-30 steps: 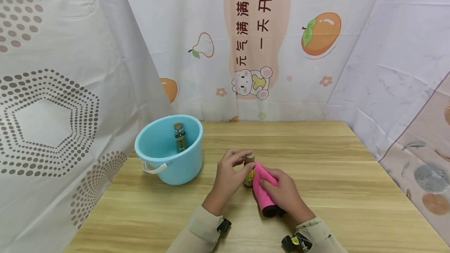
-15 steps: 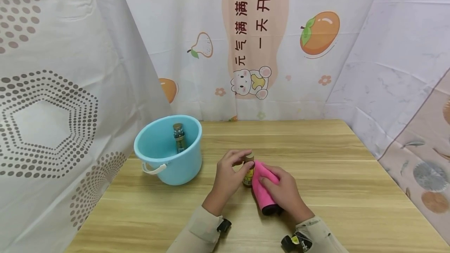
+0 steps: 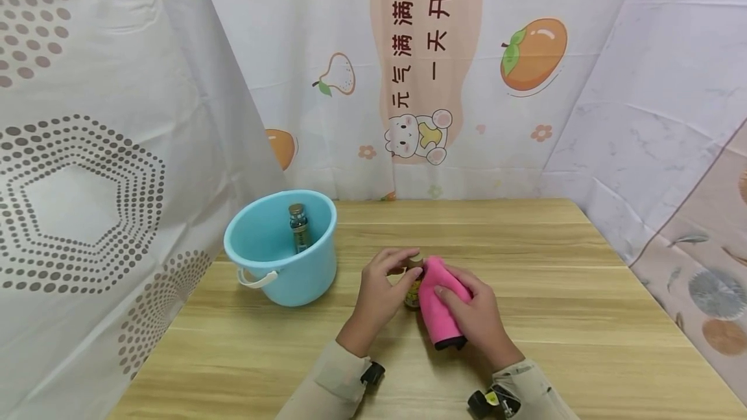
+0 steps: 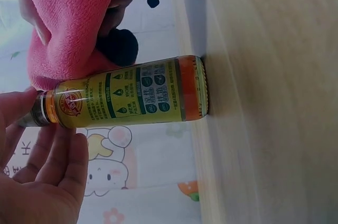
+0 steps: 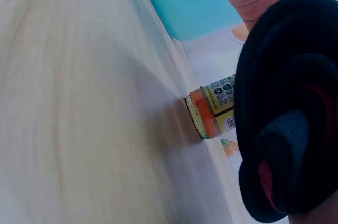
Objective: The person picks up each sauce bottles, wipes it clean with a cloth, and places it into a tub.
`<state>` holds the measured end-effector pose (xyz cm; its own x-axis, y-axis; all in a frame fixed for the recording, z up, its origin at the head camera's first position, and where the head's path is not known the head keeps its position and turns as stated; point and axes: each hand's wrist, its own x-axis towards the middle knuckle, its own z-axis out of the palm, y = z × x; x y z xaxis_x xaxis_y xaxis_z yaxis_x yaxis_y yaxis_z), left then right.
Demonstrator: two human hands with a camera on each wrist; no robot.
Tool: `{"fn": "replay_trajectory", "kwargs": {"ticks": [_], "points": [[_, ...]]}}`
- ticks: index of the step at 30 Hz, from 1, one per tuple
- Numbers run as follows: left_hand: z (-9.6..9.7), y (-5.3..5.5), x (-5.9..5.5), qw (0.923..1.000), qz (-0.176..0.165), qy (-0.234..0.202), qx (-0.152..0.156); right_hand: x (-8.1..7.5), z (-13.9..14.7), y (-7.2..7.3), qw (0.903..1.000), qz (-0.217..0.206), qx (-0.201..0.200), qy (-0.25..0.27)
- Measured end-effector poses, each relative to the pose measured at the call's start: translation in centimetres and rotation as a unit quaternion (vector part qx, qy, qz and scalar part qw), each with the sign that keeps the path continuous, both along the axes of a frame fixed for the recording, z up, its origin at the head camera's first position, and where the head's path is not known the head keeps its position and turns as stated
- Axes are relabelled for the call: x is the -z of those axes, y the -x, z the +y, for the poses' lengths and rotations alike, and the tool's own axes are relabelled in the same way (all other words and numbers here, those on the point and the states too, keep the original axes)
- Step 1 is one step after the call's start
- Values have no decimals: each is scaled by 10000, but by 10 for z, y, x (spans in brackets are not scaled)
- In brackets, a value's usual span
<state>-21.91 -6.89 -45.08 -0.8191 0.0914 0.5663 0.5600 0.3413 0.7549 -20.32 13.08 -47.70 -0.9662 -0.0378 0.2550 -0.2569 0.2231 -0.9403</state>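
A small glass bottle point(image 4: 129, 94) with a yellow label and orange-red contents stands upright on the wooden table. My left hand point(image 3: 376, 287) grips it by the neck, thumb on one side and fingers on the other. Bunched in my right hand point(image 3: 481, 319) is a pink plush cloth point(image 3: 439, 303) with a black edge, its upper part touching the bottle's side. In the right wrist view the folded black edge point(image 5: 288, 102) covers much of the bottle; only the base point(image 5: 208, 110) shows.
Left of my hands stands a light blue bucket point(image 3: 300, 284) with a white handle point(image 3: 257, 280). A dark, gold-capped bottle point(image 3: 300, 229) leans inside it. Printed curtains point(image 3: 350, 174) hang along the back and sides of the wooden table point(image 3: 554, 264).
My right hand and the pink cloth have shifted slightly up along the bottle, and the cloth's folds look wider. The left hand stays at the bottle's neck.
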Motion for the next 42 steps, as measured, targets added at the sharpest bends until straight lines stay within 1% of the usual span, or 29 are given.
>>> {"fn": "replay_trajectory", "kwargs": {"ticks": [3,8,16,18,25,33,37,42], "points": [[0,0,-2,10000,-27,-12,17,0,0,0,9999,-27,-77,67],[0,0,-1,9999,-55,-108,106,1,0,2,9997,-206,-116,25],[2,0,1,9978,-171,-565,297,5,0,3,9990,-367,-30,-234],[2,0,2,9974,-184,-624,321,7,0,3,9986,-431,-10,-299],[0,0,1,9983,-238,-418,327,7,-1,4,9971,-546,21,-523],[-1,1,2,9992,-148,-219,283,7,-1,4,9938,-622,22,-924],[-1,0,1,9990,-190,-268,295,8,-1,4,9918,-678,13,-1081],[0,0,0,9986,-278,-355,263,8,-1,4,9904,-633,61,-1229]]}}
